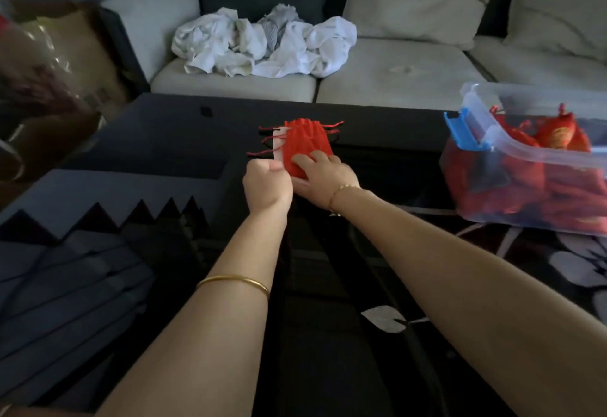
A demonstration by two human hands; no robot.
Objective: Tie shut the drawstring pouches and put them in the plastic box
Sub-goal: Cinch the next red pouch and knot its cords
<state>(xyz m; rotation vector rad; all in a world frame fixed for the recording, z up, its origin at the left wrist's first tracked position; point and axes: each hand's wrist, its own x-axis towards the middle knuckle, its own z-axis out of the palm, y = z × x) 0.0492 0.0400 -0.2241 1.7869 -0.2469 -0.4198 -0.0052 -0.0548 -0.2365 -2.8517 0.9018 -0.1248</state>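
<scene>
Two bare forearms reach forward from the near edge. There is a gold bangle (233, 282) on the left forearm and a thin gold bracelet (345, 189) on the right wrist. Near left: a stack of dark panels (82, 252) with a zigzag edge. Near right: a dark rug (574, 262) with a pale leaf print.

The left hand (267, 183) is a clenched fist, fingers curled tight, at the near-left corner of the red pouches (305, 145). What's inside the fist is hidden. The right hand (323, 173) rests on the near end of the same pouches, fingers (310, 157) laid on top of the red fabric and thumb along the near edge. The hands touch each other.

The red pouches lie flat on the dark table (164, 140), around its middle and closer to the far edge than the near one. Thin red cords (262, 153) trail out left and right. A white card (279, 143) shows along their left side, just past the left fist.

At the table's right edge is a clear plastic box (525, 162) with a blue latch (460, 132). Its lid is off and it holds a load of red pouches, some with gold print (558, 134). Can't tell whether it sits on the table or on the rug.

Far left: a brown cardboard box (85, 51) with a clear plastic bag (39, 65) in front of it, blurred. Beyond the far edge is a pale sofa (394, 81) with a heap of crumpled white cloth (262, 45) on its seat.
</scene>
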